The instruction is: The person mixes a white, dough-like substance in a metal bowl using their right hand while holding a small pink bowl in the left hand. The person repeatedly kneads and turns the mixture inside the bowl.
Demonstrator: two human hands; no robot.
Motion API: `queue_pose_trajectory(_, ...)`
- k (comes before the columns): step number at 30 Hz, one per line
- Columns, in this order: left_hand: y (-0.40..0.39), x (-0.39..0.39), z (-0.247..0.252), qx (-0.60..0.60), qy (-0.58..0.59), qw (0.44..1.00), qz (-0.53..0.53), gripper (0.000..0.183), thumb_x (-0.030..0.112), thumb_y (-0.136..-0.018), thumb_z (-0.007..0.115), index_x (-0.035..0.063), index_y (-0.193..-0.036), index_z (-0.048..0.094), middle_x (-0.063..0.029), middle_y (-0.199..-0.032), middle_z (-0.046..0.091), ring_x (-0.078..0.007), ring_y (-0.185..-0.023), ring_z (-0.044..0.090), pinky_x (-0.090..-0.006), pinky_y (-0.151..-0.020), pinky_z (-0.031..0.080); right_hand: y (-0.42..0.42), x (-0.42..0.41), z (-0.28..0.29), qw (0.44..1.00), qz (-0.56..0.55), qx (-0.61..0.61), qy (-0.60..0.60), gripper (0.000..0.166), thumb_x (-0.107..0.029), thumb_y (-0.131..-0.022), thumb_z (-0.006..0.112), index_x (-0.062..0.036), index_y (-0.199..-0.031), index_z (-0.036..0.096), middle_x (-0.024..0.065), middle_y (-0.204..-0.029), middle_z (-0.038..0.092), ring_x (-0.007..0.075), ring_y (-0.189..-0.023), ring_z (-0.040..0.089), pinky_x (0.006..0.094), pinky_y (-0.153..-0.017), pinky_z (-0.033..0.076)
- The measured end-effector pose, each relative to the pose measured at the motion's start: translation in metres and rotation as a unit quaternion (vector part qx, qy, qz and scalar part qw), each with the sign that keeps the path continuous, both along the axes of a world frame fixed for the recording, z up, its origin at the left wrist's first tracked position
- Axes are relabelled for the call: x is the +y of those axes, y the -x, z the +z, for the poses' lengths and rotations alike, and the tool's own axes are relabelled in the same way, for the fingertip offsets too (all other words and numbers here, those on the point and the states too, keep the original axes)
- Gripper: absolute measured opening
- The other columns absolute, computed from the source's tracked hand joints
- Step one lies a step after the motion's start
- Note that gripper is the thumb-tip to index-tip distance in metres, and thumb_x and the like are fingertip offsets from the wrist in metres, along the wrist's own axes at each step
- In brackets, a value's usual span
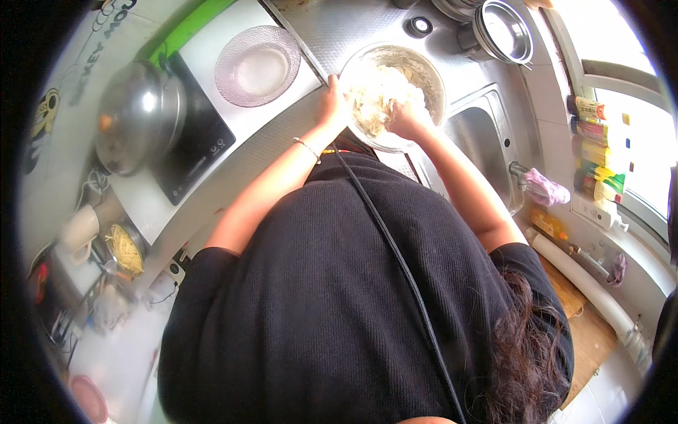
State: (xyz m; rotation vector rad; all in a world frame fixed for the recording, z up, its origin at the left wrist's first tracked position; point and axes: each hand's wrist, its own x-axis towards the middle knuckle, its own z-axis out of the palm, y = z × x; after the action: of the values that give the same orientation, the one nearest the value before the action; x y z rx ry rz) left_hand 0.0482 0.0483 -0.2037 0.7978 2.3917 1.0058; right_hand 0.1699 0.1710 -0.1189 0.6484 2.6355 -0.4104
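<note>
A round metal bowl [435, 87] stands on the steel counter in front of me, with pale, lumpy dough [378, 100] inside. My left hand [335, 103] grips the bowl's left rim, its thumb at the edge. Inside the bowl, my right hand [409, 121] is pressed into the dough with its fingers curled; the fingertips are hidden in the dough. Strong glare washes out the left part of the bowl. To the left of the bowl, an empty textured glass plate [258, 66] lies on the white counter.
A lidded pan [140, 119] sits on the black induction cooktop [198, 138] at left. Right of the bowl is a steel sink [476, 132] with a cloth-wrapped faucet [545, 186]. Stacked metal pots [495, 34] and a small black-rimmed round object [420, 26] stand behind. Shredded food fills a bowl [126, 249] at lower left.
</note>
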Motion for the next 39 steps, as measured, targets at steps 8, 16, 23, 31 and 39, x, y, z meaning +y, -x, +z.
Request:
queue_pose_trajectory(8, 0.003, -0.006, 0.007, -0.043, 0.005, 0.998, -0.037, 0.036, 0.023, -0.087, 0.054, -0.0003, -0.11, 0.038, -0.0187, -0.069, 0.06, -0.0345, -0.064, 0.062, -0.0445, -0.053, 0.046, -0.017, 0.027, -0.137, 0.96, 0.143, -0.206, 0.125, 0.043, -0.03, -0.073, 0.068, -0.0022, -0.104, 0.061, 0.0153, -0.096, 0.064, 0.0323, -0.088, 0.059, 0.0425, -0.082, 0.044)
queue_pose_trajectory(16, 0.004, -0.008, 0.009, -0.013, -0.017, 0.999, -0.038, 0.041, 0.017, -0.085, 0.055, -0.0055, -0.112, 0.035, -0.0208, -0.07, 0.06, -0.0351, -0.066, 0.063, -0.0428, -0.055, 0.048, -0.006, 0.004, -0.144, 0.996, 0.076, -0.048, 0.029, 0.03, -0.017, -0.076, 0.06, -0.0017, -0.102, 0.061, 0.0154, -0.09, 0.063, 0.0307, -0.082, 0.059, 0.0437, -0.077, 0.045)
queue_pose_trajectory(23, 0.001, -0.005, 0.017, -0.022, -0.052, 0.998, -0.032, 0.037, 0.016, -0.085, 0.053, -0.0044, -0.11, 0.035, -0.0242, -0.074, 0.06, -0.0362, -0.069, 0.063, -0.0432, -0.054, 0.047, -0.029, -0.011, -0.014, 0.994, 0.017, 0.028, 0.103, 0.047, -0.029, -0.084, 0.056, -0.0068, -0.125, 0.051, 0.0205, -0.128, 0.047, 0.0324, -0.119, 0.043, 0.0404, -0.099, 0.034)
queue_pose_trajectory(31, 0.006, -0.007, 0.009, -0.034, 0.012, 0.999, -0.04, 0.056, 0.015, -0.083, 0.054, -0.0063, -0.128, 0.029, -0.0228, -0.078, 0.062, -0.0353, -0.071, 0.063, -0.0431, -0.06, 0.049, 0.028, 0.07, -0.02, 0.997, -0.056, -0.006, 0.049, 0.032, -0.028, -0.081, 0.052, -0.0022, -0.097, 0.064, 0.0191, -0.099, 0.063, 0.0316, -0.092, 0.061, 0.0403, -0.082, 0.048)
queue_pose_trajectory(39, -0.002, -0.004, 0.008, 0.002, 0.025, 1.0, -0.012, 0.049, 0.017, -0.083, 0.054, -0.0035, -0.123, 0.034, -0.0215, -0.075, 0.061, -0.0364, -0.069, 0.062, -0.0444, -0.057, 0.048, 0.046, 0.056, -0.038, 0.994, -0.102, -0.015, 0.034, 0.049, -0.044, -0.077, 0.057, -0.0043, -0.107, 0.062, 0.0204, -0.106, 0.061, 0.0334, -0.099, 0.059, 0.0408, -0.086, 0.046)
